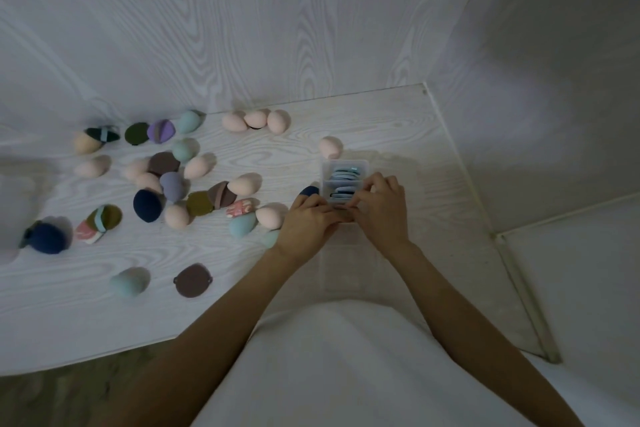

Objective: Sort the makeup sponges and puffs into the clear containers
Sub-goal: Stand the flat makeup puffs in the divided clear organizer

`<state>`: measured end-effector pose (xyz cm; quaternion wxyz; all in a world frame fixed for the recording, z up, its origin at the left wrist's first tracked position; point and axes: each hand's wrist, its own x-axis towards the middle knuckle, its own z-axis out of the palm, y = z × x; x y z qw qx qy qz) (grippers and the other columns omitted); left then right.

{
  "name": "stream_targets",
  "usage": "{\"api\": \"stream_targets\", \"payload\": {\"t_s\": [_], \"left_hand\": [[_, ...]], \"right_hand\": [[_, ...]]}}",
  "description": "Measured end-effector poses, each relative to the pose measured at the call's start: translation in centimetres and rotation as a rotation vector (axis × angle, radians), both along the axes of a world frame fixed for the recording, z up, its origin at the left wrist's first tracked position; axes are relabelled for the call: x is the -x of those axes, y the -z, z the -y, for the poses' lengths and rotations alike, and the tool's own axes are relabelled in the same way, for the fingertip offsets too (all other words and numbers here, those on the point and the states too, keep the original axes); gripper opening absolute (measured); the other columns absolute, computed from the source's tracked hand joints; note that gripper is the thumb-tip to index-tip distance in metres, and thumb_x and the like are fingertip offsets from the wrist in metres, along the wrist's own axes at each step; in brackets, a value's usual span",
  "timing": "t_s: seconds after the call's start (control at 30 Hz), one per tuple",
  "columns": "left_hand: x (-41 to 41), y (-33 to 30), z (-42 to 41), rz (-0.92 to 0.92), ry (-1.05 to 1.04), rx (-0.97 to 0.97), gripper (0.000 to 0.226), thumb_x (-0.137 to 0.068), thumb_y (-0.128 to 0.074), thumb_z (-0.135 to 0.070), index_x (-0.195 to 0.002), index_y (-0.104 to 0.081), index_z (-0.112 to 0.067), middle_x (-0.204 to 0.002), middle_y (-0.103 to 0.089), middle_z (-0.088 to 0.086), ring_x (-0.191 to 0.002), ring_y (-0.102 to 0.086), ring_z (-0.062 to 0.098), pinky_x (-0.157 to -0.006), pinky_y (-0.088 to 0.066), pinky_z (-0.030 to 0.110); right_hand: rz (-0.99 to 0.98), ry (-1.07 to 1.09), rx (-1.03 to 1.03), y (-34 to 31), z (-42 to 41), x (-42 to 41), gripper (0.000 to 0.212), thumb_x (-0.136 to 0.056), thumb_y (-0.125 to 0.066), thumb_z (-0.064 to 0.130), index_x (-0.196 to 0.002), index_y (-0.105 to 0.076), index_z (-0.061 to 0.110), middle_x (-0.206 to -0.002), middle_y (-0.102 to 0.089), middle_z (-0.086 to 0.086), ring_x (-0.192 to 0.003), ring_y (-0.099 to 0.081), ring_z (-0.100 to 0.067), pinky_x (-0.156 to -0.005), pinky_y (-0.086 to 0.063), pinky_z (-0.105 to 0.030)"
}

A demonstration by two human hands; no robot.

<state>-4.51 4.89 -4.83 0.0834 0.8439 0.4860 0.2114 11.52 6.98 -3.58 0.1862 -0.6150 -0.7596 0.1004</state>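
blue puffs stand upright, packed in clear container

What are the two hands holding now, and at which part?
Both the left hand and the right hand are at the near end of the clear container; exactly what the fingers pinch cannot be told.

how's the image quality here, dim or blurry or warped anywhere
Head view: dim and bluish overall; wide-angle bending curves the table edge; both hands, left hand and right hand, cast soft shadows around the clear container; the blue puffs inside look slightly soft.
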Motion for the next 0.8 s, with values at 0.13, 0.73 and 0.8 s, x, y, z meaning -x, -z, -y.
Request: {"api": "stream_targets", "payload": {"t_s": [0.13, 0.73, 0.8], "left_hand": [[0.4, 0.6, 0.2, 0.0, -0.002, 0.017, 0.025, -0.081, -0.05, -0.032, -0.084, -0.074, -0.027, -0.078, -0.072, -0.009, -0.076, -0.062, 0.018, -0.071, -0.031, 0.026], [13.9, 1.9, 0.9, 0.208, -0.773, 0.214, 0.021, -0.085, -0.06, -0.012, -0.105, -0.066, -0.008, -0.095, -0.068, 0.012, -0.089, -0.059, 0.031, -0.077, -0.047, 0.039], [15.1, 2.5, 0.3, 0.154, -0.837, 0.29, 0.024, -0.087, -0.057, -0.015, -0.109, -0.065, -0.008, -0.094, -0.069, 0.014, -0.088, -0.06, 0.033, -0.078, -0.046, 0.041]], "right_hand": [[0.129, -0.053, 0.093, 0.5, -0.5, 0.9, 0.013, -0.058, -0.081, 0.027, -0.055, -0.068, 0.026, -0.077, -0.05, 0.0, -0.073, -0.046, -0.028, -0.062, -0.028, -0.032], [0.232, -0.211, 0.219, 0.0, 0.3, -0.3, 0.051, -0.078, -0.045, 0.064, -0.094, -0.07, 0.022, -0.107, -0.054, 0.0, -0.099, -0.041, -0.022, -0.08, -0.03, -0.033], [0.211, -0.213, 0.162, 0.4, 0.3, -0.4, 0.048, -0.079, -0.045, 0.059, -0.089, -0.071, 0.021, -0.1, -0.057, -0.003, -0.093, -0.045, -0.026, -0.076, -0.032, -0.034]]}}
